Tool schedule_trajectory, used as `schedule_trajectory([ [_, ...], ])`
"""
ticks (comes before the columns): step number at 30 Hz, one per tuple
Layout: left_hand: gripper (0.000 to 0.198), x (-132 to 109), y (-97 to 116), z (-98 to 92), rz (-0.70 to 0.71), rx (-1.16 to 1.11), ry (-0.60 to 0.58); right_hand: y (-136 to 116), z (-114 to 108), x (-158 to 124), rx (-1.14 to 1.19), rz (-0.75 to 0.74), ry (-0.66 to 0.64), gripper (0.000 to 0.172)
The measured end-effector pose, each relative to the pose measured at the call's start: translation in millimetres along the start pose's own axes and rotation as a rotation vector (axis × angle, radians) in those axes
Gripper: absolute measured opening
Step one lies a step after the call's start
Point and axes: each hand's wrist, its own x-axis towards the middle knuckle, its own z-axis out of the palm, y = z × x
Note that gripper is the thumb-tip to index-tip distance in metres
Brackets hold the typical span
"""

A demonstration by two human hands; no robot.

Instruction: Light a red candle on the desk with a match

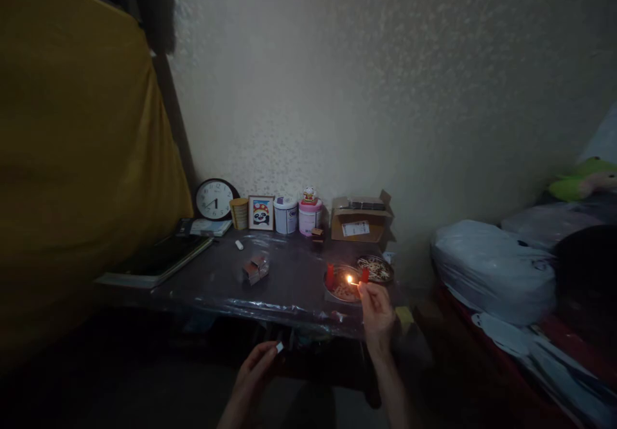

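Right hand [377,313] fingers are pinching a lit match [355,283] near the tabletop [294,271]'s right edge, risking burns if flame [349,279] is advancing; left hand [252,366] fingers are gripping a white object [279,346].

Home room, apparently: yellow cloth at nine o'clock [87,139], clock [214,199] and panda picture [261,213] nearer in, bags [496,268] toward four.

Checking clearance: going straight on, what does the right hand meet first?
Lit match aside, the right hand would probably meet the nearer red candle first; depth is unclear from one view.
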Motion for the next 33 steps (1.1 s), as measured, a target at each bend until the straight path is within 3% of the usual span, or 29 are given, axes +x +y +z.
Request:
schedule_trajectory([
  [18, 0.037, 0, -5, 6.0, 0.010, 0.017, 0.055, 17, 16, 1, 0.027, 0.214, -0.072, 0.026],
  [33, 0.036, 3, -9, 3.2, 0.006, -0.013, 0.076, 18, 32, 11, 0.092, 0.229, -0.106, 0.022],
])
